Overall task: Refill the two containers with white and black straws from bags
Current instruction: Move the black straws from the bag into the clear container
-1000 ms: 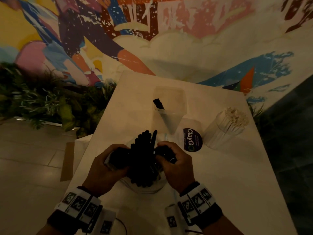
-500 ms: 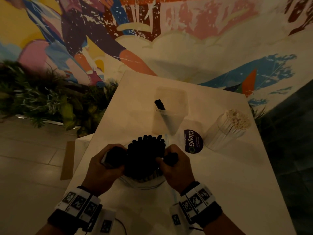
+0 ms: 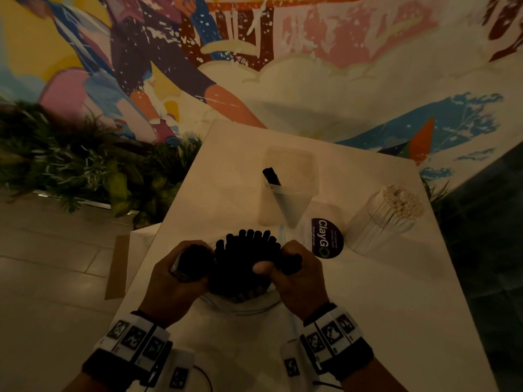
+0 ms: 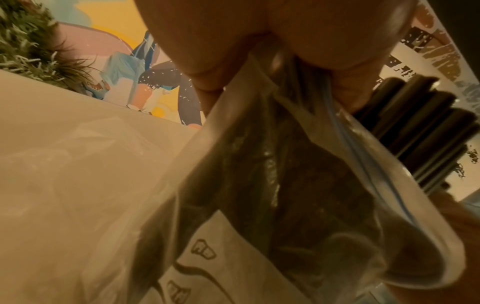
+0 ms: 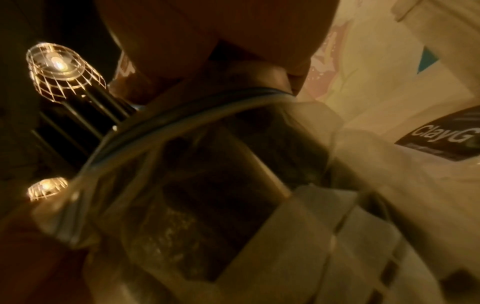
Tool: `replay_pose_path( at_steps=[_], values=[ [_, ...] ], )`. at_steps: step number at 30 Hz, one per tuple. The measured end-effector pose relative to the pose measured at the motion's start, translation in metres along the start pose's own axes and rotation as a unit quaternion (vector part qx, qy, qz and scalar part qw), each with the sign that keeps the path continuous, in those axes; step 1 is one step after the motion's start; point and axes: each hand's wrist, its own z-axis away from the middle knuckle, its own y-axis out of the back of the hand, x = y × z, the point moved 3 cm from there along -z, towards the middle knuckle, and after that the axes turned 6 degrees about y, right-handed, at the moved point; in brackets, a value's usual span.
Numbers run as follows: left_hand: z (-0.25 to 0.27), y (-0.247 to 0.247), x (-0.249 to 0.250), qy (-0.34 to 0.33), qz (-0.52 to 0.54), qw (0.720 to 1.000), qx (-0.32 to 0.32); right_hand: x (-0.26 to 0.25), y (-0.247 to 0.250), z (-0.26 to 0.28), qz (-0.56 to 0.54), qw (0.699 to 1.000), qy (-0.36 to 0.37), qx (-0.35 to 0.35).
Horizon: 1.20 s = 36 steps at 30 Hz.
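- Since the earlier frames: black straws stand more upright and bunched, tops fanned evenly; both hands sit lower on the bag, and the single straw that stuck up above the bunch has dropped level with the rest.
- Black straws: one thick bundle, half out of a clear zip bag, near the front of the table between the two hands.
- Zip bag: mouth open, blue seal strip visible, plastic pushed down around the bundle.
- Left hand: clenched on the bag's left edge, plastic pinched in curled fingers.
- Right hand: clenched on the bag's right edge, thumb pressed on the bundle.
- Step in hand (judged): peeling the bag off the black straws, before transfer.
- Next move (judged): grasp the exposed bundle whole, lift it clear, and carry it to the clear square container.
- Clear square container: farther back on the table, holding only a few black straws, leaning.
- White straws: packed bundle at far right, well apart.
- Round ClayGo sticker: on the white table.
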Motion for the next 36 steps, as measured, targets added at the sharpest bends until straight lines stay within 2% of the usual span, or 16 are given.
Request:
replay_pose_path(
  at_steps=[6, 10, 13, 17, 20, 22, 25, 29, 33, 36],
  values=[
    [0.000, 0.002, -0.005, 0.016, -0.002, 1.000, 0.002, -0.017, 0.012, -0.014, -0.005, 0.999, 0.034, 0.001],
    [0.001, 0.002, -0.003, 0.011, 0.005, 1.000, 0.007, -0.037, 0.026, -0.028, -0.093, 0.995, 0.034, 0.026],
    [0.000, 0.001, -0.002, 0.005, 0.003, 1.000, 0.004, -0.060, 0.040, -0.043, -0.204, 0.977, 0.020, 0.057],
    [-0.001, 0.003, -0.003, -0.003, -0.005, 1.000, 0.004, -0.108, 0.071, -0.079, -0.242, 0.962, 0.094, 0.079],
    [-0.001, 0.005, -0.004, -0.014, -0.011, 1.000, 0.000, -0.140, 0.096, -0.114, -0.230, 0.951, 0.169, 0.123],
    [0.000, 0.004, -0.003, -0.015, 0.000, 1.000, -0.002, -0.134, 0.113, -0.145, -0.225, 0.949, 0.152, 0.162],
    [0.003, 0.003, -0.001, -0.006, 0.015, 1.000, 0.005, -0.114, 0.123, -0.185, -0.174, 0.965, 0.114, 0.157],
    [0.006, 0.002, 0.000, -0.002, 0.028, 0.999, 0.016, -0.107, 0.099, -0.201, -0.217, 0.940, 0.125, 0.232],
    [0.010, 0.002, -0.001, 0.006, 0.040, 0.999, 0.018, -0.053, 0.066, -0.197, -0.150, 0.965, 0.022, 0.215],
    [0.011, 0.003, 0.002, -0.006, 0.020, 1.000, 0.019, -0.006, 0.052, -0.189, -0.124, 0.972, -0.047, 0.193]
  ],
)
